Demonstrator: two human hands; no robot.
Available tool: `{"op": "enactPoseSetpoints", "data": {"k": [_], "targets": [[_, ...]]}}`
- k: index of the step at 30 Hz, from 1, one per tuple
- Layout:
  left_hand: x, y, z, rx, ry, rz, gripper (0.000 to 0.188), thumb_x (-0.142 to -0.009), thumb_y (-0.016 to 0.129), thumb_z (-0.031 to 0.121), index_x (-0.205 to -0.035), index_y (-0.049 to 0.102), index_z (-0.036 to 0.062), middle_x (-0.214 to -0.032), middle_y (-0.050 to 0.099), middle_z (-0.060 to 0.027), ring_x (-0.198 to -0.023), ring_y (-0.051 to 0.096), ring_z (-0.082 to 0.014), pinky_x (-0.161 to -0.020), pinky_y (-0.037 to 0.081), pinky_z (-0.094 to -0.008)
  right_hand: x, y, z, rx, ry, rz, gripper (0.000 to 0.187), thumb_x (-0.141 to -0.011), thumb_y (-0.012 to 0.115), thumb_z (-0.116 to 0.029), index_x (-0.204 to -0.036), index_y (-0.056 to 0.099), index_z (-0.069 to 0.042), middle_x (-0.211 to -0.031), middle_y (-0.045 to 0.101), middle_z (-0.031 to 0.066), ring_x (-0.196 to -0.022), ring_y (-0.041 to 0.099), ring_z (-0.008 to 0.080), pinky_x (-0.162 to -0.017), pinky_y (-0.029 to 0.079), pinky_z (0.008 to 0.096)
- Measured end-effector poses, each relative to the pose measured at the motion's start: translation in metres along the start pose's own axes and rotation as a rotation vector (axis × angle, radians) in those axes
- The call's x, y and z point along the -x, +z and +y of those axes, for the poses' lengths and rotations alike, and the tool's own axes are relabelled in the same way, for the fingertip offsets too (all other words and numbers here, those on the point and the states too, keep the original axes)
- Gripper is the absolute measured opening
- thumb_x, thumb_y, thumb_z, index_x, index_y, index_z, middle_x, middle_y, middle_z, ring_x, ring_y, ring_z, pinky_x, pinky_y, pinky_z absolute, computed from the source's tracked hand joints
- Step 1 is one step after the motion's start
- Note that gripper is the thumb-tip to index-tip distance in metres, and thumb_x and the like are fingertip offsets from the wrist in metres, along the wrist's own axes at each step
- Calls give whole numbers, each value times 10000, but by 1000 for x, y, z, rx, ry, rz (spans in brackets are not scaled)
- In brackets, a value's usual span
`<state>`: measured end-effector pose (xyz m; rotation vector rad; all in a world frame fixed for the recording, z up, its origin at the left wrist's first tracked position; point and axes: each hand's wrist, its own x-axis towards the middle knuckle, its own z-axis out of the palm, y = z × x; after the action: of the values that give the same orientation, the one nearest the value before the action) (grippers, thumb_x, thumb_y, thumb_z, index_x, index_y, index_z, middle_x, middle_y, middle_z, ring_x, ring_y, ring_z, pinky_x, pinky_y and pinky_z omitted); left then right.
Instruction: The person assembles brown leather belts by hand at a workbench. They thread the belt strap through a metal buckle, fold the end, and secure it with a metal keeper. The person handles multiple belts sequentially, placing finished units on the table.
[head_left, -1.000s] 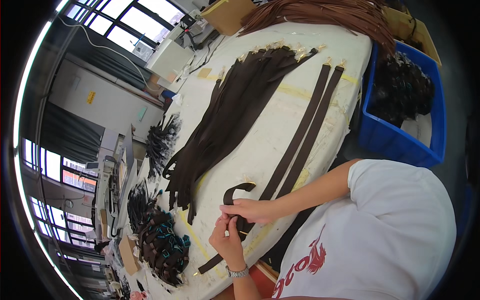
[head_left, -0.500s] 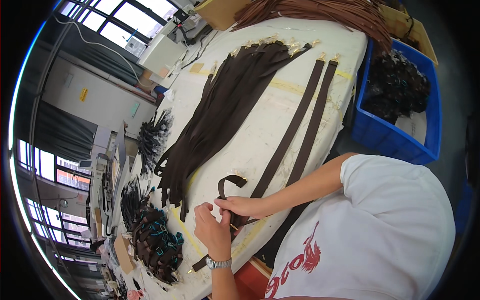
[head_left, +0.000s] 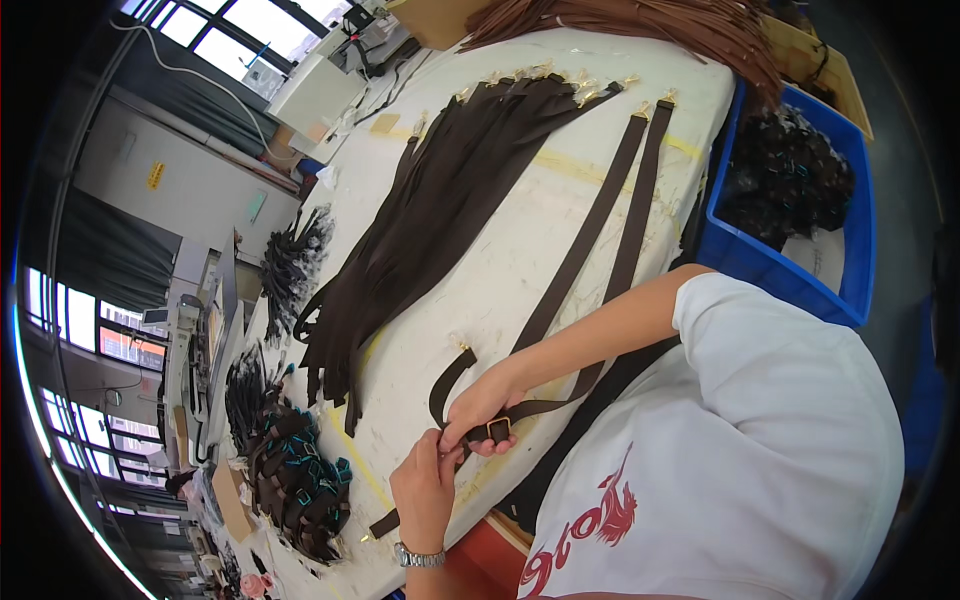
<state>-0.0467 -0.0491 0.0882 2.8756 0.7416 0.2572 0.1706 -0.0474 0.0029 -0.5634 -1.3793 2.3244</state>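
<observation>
A dark brown webbing strap (head_left: 450,385) runs through both hands over the near edge of the table. My right hand (head_left: 485,402) is closed round it, beside a gold-coloured slide buckle (head_left: 491,430) threaded with webbing. Close against it, my left hand (head_left: 424,484) pinches the strap with bent fingers; a metal watch (head_left: 418,556) circles that wrist. One strap end curls up on the far side of my hands, near a gold clip (head_left: 462,346). Below my left hand another strap end (head_left: 384,524) lies with a small gold fitting.
Many brown straps (head_left: 440,200) with gold clips lie bundled across the white table (head_left: 500,280). Two long straps (head_left: 590,225) stretch to their right. A pile with teal buckles (head_left: 300,480) sits at left. A blue crate (head_left: 780,262) of dark pieces stands beyond the right edge.
My right hand has turned, bringing the slide buckle into sight. My left hand is slightly lower, still by the right. The curled strap end has swung left, and one long strap now bends toward my hands.
</observation>
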Motion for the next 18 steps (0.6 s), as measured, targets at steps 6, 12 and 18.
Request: {"op": "enactPoseSetpoints", "data": {"k": [6, 12, 18], "targets": [[3, 6, -8, 334, -185, 70, 154, -1012, 672, 120, -1016, 653, -33, -739, 691, -88, -522, 611, -205, -511, 496, -334, -2, -11, -12, 112, 121, -166, 235, -971, 776, -205, -1012, 652, -10, -697, 595, 30, -581, 627, 156, -494, 497, 310], [32, 22, -25, 1242, -633, 237, 179, -1054, 607, 91, -950, 671, -40, -702, 657, -58, -541, 601, -120, -519, 497, -256, 9, -6, -45, 443, -50, 97, 197, -965, 666, -139, -1076, 685, 23, -872, 725, 96, -775, 719, 166, -617, 608, 316], [-14, 2, -16, 517, -173, 424, 178, -1035, 598, 106, -1095, 696, -30, -1172, 730, -159, -1078, 664, -253, -979, 497, -360, 28, -4, -59, 398, -78, 214, 216, -991, 638, -163, -1118, 728, -13, -886, 733, 60, -774, 692, 136, -610, 568, 292]]}}
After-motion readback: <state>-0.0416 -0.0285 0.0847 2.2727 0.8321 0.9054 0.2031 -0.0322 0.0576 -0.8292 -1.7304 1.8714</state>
